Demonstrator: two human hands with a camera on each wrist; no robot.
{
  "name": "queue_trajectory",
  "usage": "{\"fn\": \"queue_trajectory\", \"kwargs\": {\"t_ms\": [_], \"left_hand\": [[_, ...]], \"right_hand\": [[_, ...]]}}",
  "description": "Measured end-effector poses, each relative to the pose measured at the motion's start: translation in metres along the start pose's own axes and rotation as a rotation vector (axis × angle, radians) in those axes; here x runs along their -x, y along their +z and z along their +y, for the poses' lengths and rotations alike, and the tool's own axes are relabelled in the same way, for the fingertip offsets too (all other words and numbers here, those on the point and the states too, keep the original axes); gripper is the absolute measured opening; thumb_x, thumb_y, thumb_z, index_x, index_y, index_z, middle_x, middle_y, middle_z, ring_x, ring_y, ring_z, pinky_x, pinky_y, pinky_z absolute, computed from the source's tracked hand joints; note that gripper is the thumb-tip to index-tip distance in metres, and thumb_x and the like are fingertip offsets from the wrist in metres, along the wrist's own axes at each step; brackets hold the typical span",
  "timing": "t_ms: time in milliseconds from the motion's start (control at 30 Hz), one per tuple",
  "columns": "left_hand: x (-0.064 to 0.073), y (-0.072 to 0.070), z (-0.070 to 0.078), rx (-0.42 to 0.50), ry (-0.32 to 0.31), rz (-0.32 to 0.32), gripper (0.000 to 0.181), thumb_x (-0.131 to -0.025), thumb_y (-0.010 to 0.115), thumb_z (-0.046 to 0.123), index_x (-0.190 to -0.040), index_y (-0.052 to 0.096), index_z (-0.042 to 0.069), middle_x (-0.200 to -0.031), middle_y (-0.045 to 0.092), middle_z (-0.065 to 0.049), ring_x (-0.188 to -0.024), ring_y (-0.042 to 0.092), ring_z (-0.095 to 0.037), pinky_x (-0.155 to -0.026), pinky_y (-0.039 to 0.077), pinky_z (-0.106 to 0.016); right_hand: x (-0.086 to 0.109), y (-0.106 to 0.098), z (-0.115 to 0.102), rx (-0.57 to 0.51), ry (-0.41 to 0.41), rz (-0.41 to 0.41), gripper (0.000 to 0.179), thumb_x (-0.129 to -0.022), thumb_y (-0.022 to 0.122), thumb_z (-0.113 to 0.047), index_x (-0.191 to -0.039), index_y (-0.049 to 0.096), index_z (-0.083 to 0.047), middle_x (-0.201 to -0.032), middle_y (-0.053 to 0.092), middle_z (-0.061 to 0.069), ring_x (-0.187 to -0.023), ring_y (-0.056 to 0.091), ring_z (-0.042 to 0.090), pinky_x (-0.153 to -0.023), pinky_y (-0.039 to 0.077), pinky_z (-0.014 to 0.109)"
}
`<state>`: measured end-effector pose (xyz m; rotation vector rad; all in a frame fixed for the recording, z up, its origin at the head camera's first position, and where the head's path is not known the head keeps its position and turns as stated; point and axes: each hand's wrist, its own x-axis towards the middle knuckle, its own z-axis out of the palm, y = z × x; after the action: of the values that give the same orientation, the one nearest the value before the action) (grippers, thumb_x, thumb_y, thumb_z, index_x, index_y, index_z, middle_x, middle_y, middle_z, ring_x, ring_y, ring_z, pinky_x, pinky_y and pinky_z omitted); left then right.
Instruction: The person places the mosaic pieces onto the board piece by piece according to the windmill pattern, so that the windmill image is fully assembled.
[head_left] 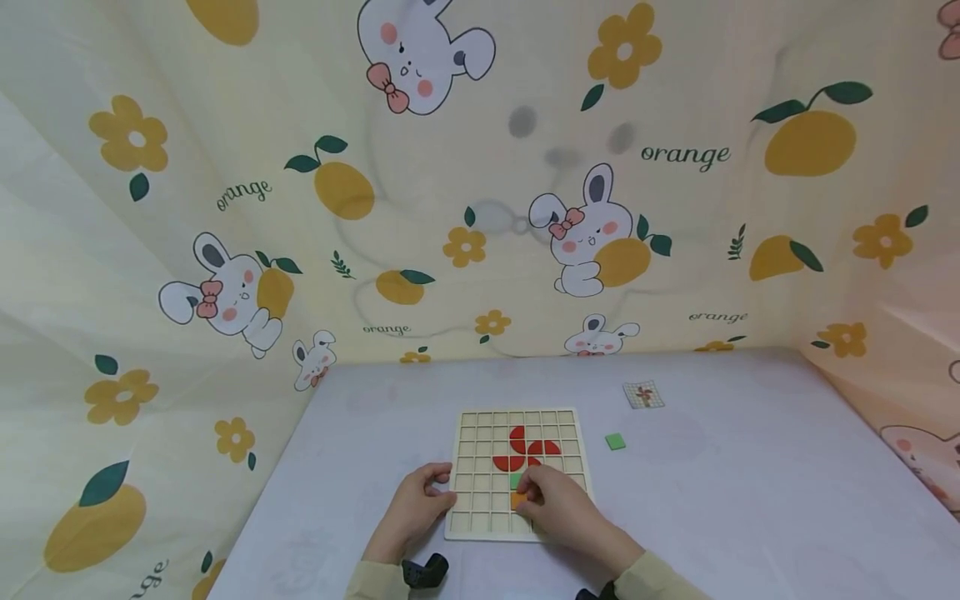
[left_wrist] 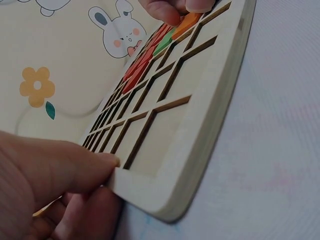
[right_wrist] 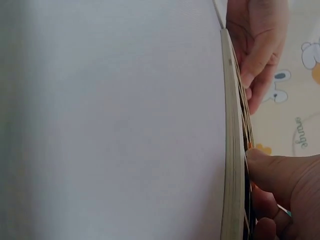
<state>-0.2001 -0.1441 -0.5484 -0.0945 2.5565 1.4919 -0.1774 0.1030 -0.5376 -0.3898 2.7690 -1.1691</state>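
Observation:
A pale wooden grid board (head_left: 480, 517) lies on the table, its cells framed by raised bars. My left hand (head_left: 412, 505) holds the board's left edge; the left wrist view shows the thumb (left_wrist: 97, 167) at the rim with curled fingers beside it. Over the lower middle of the grid, my right hand (head_left: 562, 508) pinches an orange square tile (head_left: 518, 501) at its cell, thumb and forefinger on it. Directly above sits a green tile (head_left: 516, 481). Red rounded pieces (head_left: 509, 462) form a pinwheel higher up, partly covered by the right hand.
A loose green square tile (head_left: 615, 442) lies right of the board. Behind it is a small card (head_left: 643, 394) printed with a grid and a pinwheel figure. A patterned curtain (head_left: 450, 308) hangs behind and beside the white tabletop (head_left: 735, 483).

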Motion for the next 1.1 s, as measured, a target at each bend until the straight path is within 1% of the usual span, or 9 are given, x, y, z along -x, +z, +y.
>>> {"fn": "queue_trajectory", "kwargs": {"t_ms": [200, 400, 467, 533, 633, 767, 867, 967, 1100], "left_hand": [[-0.002, 0.001, -0.002, 0.007, -0.012, 0.009, 0.048, -0.078, 0.074, 0.006, -0.125, 0.061, 0.008, -0.106, 0.056, -0.004, -0.079, 0.055, -0.017, -0.062, 0.051, -0.029], [0.0, 0.001, -0.003, 0.01, 0.002, -0.005, 0.049, -0.079, 0.074, 0.005, -0.125, 0.06, 0.007, -0.106, 0.056, -0.005, -0.079, 0.055, -0.017, -0.061, 0.051, -0.029], [0.0, 0.0, -0.003, 0.011, 0.005, -0.008, 0.049, -0.079, 0.074, 0.005, -0.125, 0.06, 0.006, -0.106, 0.056, -0.005, -0.079, 0.055, -0.017, -0.062, 0.051, -0.029], [0.0, -0.001, -0.002, 0.009, 0.012, -0.008, 0.049, -0.079, 0.074, 0.005, -0.125, 0.06, 0.006, -0.106, 0.056, -0.005, -0.079, 0.055, -0.017, -0.062, 0.051, -0.029], [0.0, -0.001, -0.002, 0.01, 0.02, -0.009, 0.049, -0.079, 0.075, 0.006, -0.125, 0.06, 0.006, -0.106, 0.056, -0.006, -0.079, 0.056, -0.017, -0.063, 0.052, -0.03], [0.0, -0.002, -0.001, 0.011, 0.02, -0.009, 0.049, -0.079, 0.075, 0.006, -0.125, 0.06, 0.006, -0.106, 0.056, -0.006, -0.079, 0.055, -0.018, -0.063, 0.052, -0.03], [0.0, -0.002, -0.001, 0.01, 0.01, -0.005, 0.049, -0.079, 0.075, 0.006, -0.125, 0.061, 0.007, -0.106, 0.056, -0.005, -0.079, 0.055, -0.018, -0.063, 0.051, -0.03], [0.0, -0.001, -0.001, 0.01, 0.006, -0.001, 0.049, -0.078, 0.075, 0.005, -0.125, 0.061, 0.007, -0.106, 0.056, -0.005, -0.079, 0.055, -0.018, -0.062, 0.051, -0.03], [0.001, -0.001, -0.001, 0.015, 0.013, 0.0, 0.048, -0.078, 0.075, 0.004, -0.125, 0.061, 0.006, -0.105, 0.056, -0.005, -0.078, 0.055, -0.018, -0.062, 0.051, -0.029]], "right_hand": [[0.001, 0.002, -0.001, -0.009, 0.003, 0.01, 0.019, -0.082, 0.077, -0.021, -0.089, 0.06, -0.021, -0.077, 0.052, -0.008, -0.071, 0.048, 0.011, -0.06, 0.041, 0.026], [0.004, -0.007, 0.006, -0.092, 0.003, -0.023, 0.021, -0.081, 0.077, -0.026, -0.093, 0.061, -0.021, -0.081, 0.056, -0.007, -0.074, 0.05, 0.012, -0.061, 0.042, 0.026], [0.005, -0.014, 0.01, -0.13, 0.024, -0.016, 0.022, -0.083, 0.076, -0.028, -0.096, 0.061, -0.02, -0.083, 0.057, -0.006, -0.075, 0.051, 0.014, -0.061, 0.043, 0.027], [0.004, -0.024, 0.016, -0.151, 0.056, 0.018, 0.024, -0.084, 0.076, -0.029, -0.1, 0.061, -0.019, -0.086, 0.058, -0.006, -0.076, 0.051, 0.014, -0.062, 0.044, 0.027], [0.002, -0.041, 0.028, -0.161, 0.134, 0.086, 0.03, -0.083, 0.076, -0.028, -0.106, 0.062, -0.016, -0.089, 0.057, -0.004, -0.078, 0.051, 0.016, -0.063, 0.045, 0.028], [-0.001, -0.063, 0.05, -0.093, 0.217, 0.16, 0.043, -0.082, 0.077, -0.031, -0.117, 0.06, -0.014, -0.099, 0.056, 0.0, -0.084, 0.05, 0.018, -0.068, 0.044, 0.032], [0.0, -0.078, 0.066, -0.038, 0.231, 0.188, 0.052, -0.083, 0.076, -0.033, -0.125, 0.056, -0.01, -0.111, 0.055, 0.007, -0.092, 0.05, 0.022, -0.074, 0.044, 0.037], [0.002, -0.091, 0.079, -0.017, 0.236, 0.206, 0.057, -0.085, 0.074, -0.034, -0.13, 0.053, -0.007, -0.12, 0.053, 0.015, -0.1, 0.051, 0.028, -0.081, 0.046, 0.043], [0.004, -0.102, 0.092, -0.013, 0.25, 0.21, 0.06, -0.085, 0.074, -0.032, -0.133, 0.05, -0.004, -0.123, 0.052, 0.021, -0.105, 0.052, 0.033, -0.082, 0.047, 0.049]]}}
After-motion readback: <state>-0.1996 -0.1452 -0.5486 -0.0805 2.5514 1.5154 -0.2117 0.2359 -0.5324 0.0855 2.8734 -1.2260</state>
